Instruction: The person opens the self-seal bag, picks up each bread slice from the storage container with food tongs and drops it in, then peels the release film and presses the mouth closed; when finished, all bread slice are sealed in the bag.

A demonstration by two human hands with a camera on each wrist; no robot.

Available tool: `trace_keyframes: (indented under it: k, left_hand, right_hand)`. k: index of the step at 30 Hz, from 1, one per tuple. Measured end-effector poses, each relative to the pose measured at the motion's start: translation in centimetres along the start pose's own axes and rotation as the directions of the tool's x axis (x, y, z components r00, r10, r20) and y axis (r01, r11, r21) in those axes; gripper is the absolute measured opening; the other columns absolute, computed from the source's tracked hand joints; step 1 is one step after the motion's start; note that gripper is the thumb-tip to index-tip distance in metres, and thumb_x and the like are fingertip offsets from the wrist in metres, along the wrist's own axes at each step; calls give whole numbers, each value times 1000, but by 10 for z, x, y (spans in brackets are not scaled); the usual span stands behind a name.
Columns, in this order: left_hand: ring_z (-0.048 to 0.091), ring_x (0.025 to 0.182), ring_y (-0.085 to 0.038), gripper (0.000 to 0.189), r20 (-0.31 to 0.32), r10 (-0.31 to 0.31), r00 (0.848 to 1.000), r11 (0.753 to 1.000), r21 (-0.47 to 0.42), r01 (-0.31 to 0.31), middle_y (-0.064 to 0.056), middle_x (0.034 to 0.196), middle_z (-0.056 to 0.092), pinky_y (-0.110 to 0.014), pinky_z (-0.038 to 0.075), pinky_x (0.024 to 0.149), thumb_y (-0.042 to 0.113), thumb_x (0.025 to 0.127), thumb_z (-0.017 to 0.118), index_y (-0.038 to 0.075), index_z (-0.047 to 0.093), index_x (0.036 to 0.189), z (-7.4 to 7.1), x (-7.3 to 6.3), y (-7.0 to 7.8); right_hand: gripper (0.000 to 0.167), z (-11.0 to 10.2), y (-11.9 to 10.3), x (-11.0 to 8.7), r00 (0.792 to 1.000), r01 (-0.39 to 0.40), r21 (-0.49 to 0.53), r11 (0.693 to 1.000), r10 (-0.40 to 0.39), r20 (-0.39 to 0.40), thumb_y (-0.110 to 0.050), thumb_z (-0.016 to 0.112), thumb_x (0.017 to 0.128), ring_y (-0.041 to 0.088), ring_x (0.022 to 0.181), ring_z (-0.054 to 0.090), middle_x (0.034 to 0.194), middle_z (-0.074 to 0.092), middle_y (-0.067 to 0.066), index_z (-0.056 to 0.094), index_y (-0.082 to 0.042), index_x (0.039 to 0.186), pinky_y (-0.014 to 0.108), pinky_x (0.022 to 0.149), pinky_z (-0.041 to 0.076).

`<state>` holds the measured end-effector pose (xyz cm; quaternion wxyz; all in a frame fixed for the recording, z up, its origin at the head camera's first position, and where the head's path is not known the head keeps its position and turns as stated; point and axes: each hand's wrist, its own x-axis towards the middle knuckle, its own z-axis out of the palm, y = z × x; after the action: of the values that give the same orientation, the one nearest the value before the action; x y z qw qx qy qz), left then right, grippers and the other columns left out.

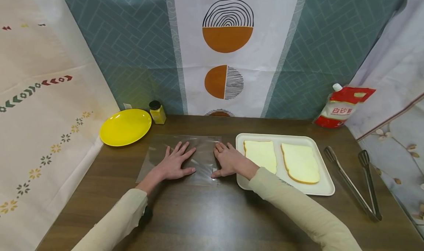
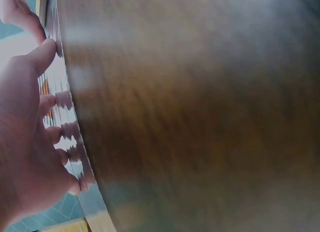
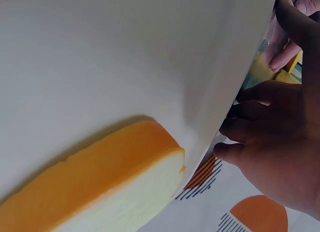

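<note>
A clear plastic sheet or bag [image 1: 205, 142] lies flat on the dark wooden table, its left end under my left hand [image 1: 175, 164]. That hand rests palm down with fingers spread; the left wrist view shows its fingertips [image 2: 52, 134] on the surface. At the plastic's right edge, my right hand [image 1: 228, 161] rests with fingers extended, its thumb apart from them. Just right of it stands a white tray [image 1: 308, 190] with two bread slices, one on the left [image 1: 260, 153] and one on the right [image 1: 301, 162]. My right forearm crosses over the tray's near left corner.
A yellow plate [image 1: 126, 127] and a black-lidded yellow jar [image 1: 158, 114] stand at the back left. Metal tongs [image 1: 352, 187] lie spread right of the tray. A red and white spouted pouch [image 1: 339, 109] stands at the back right, near the patterned cloth wall [image 1: 291, 78].
</note>
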<state>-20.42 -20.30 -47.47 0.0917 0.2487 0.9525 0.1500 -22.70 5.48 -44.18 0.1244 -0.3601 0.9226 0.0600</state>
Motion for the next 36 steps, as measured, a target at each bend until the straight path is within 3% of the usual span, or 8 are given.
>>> trace_keyframes:
  k: [28,36]
  left_hand:
    - [8,149,-45,72,-47,-19,999,994,-107,14,-20,162,23,-74,1,109,53,96,57,14,41,154,-1,1,-2]
    - [14,147,-48,65,-115,-5,993,996,-94,-6,-23,158,29,-77,3,107,47,99,54,10,44,152,2,2,-2]
  right_hand:
    - [103,4,2,-1,1000,-16,58,998,16,7,-68,65,85,37,147,25,158,29,24,35,4,152,51,117,21]
    - [102,0,0,-3,1000,-9,84,996,8,20,-66,66,85,37,147,23,159,27,24,35,5,152,50,118,20]
